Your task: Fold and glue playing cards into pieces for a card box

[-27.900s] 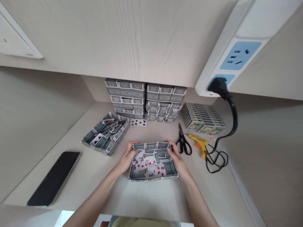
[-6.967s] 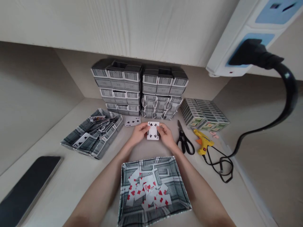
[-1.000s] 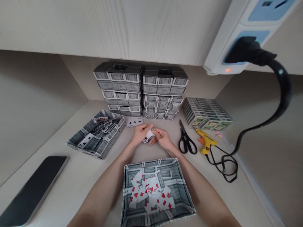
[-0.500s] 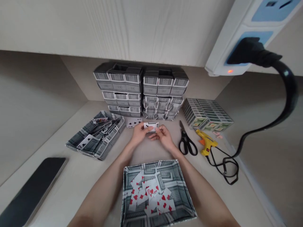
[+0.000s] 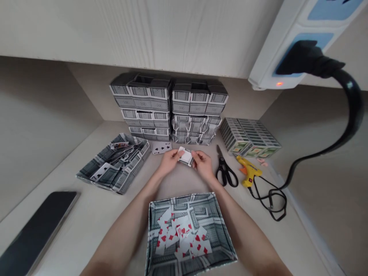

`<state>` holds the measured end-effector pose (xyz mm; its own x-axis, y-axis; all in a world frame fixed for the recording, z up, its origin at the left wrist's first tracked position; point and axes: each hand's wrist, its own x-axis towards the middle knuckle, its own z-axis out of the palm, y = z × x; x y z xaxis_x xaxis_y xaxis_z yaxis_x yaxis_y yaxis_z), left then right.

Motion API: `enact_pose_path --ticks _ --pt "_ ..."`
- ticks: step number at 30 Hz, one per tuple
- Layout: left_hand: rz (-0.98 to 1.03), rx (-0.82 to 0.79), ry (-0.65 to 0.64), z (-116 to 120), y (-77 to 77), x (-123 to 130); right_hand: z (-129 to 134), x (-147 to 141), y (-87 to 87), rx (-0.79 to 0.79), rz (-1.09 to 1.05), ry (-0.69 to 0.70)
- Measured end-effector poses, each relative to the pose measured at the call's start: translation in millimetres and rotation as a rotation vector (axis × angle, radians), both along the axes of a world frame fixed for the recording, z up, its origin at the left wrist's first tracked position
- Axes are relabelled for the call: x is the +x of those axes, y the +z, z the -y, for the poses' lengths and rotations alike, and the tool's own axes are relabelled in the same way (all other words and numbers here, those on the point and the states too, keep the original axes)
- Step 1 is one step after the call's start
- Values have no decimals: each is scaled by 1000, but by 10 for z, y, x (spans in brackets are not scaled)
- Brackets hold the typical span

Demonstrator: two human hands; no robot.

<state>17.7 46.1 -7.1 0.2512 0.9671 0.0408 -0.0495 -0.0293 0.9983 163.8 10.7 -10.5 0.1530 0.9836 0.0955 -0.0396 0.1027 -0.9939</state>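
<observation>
Between both hands is a folded playing card, its white face up with patterned edges showing. My left hand pinches its left end, thumb on top. My right hand grips the right end between thumb and fingers. Just left of the hands lies a flat playing card with black clubs. Between my forearms stands a box made of playing cards, holding several cut red-suit card pieces. To the left, another card-made tray holds many loose cards.
Stacked card-made boxes stand against the back wall, with packed card decks to their right. Black scissors and a yellow glue gun with its cord lie right. A phone lies left; a power strip hangs above right.
The folded card has tilted, its right end now lower and nearer me, with more white face showing. My right-hand fingers have curled in. The view has shifted slightly.
</observation>
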Motion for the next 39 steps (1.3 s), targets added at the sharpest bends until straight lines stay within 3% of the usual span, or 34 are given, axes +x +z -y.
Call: enact_pose_path --ticks 4,11,18,25,39 --pt "124 -38 23 12 25 -1 -14 -17 -17 -56 -217 85" --pt "-122 130 44 30 -77 46 11 -36 51 -129 -333 292" --pt "-376 298 190 86 -51 45 6 -117 21 -158 -461 373" --pt "-492 343 198 130 8 41 43 -158 50 -230 -543 403" --pt "-385 337 240 145 16 37 73 -175 89 -184 -495 404"
